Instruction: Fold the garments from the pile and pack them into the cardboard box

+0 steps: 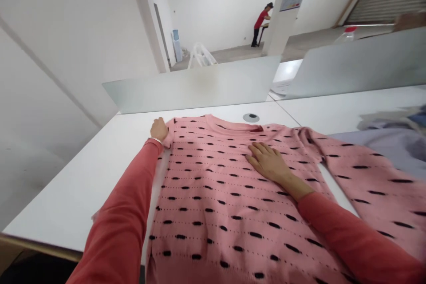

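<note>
A pink knit sweater (213, 177) with rows of black dashes lies spread on a white table (83, 177), its neckline at the far side. At the sweater's left shoulder, my left hand (159, 129) is closed on the fabric near the top of the sleeve. My right hand (268, 159) rests flat on the chest below the collar, fingers stretched out. One sleeve reaches out to the right across the table; most of the other is hidden behind my left arm.
A frosted divider (196, 86) runs along the table's back edge, near a round cable grommet (251, 117). Greyish-lilac cloth (382, 137) lies at the right. Beyond the divider are a plastic bag (201, 57), a red-capped bottle (348, 34) and a distant person (261, 22) in red.
</note>
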Demonstrator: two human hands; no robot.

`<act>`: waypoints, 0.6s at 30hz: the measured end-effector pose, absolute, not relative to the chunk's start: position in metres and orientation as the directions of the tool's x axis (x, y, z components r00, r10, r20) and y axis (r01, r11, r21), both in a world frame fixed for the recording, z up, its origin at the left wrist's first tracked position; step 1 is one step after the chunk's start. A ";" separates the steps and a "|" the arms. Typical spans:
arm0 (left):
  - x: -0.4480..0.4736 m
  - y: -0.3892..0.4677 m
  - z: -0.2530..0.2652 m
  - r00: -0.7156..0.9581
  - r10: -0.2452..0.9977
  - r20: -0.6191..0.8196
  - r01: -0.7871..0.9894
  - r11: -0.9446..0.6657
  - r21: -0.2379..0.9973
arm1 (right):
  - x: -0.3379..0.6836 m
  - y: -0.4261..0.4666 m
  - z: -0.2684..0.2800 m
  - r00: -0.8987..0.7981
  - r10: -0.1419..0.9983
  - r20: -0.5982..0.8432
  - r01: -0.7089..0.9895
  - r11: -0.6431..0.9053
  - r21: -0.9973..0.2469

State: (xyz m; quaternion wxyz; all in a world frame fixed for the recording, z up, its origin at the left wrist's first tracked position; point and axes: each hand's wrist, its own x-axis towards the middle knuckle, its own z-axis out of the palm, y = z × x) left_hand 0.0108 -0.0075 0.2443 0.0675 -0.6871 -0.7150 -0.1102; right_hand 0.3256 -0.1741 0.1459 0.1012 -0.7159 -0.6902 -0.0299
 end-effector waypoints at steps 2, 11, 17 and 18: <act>0.016 0.000 0.239 -0.077 0.956 0.283 0.997 0.072 0.028 | 0.324 -0.175 0.149 0.056 0.984 0.167 0.993 -0.037 -0.115; 0.120 -0.029 0.200 0.721 0.662 0.204 0.691 -0.708 -0.143 | 0.348 -0.161 0.168 -0.036 0.992 0.124 0.946 0.074 -0.314; 0.139 -0.025 0.180 0.591 0.806 0.020 0.806 -0.590 -0.036 | 0.381 -0.125 0.171 0.228 0.965 0.133 0.934 -0.178 -0.311; 0.139 -0.022 0.179 0.578 0.816 0.007 0.815 -0.578 -0.030 | 0.384 -0.120 0.166 0.251 0.962 0.110 0.933 -0.210 -0.294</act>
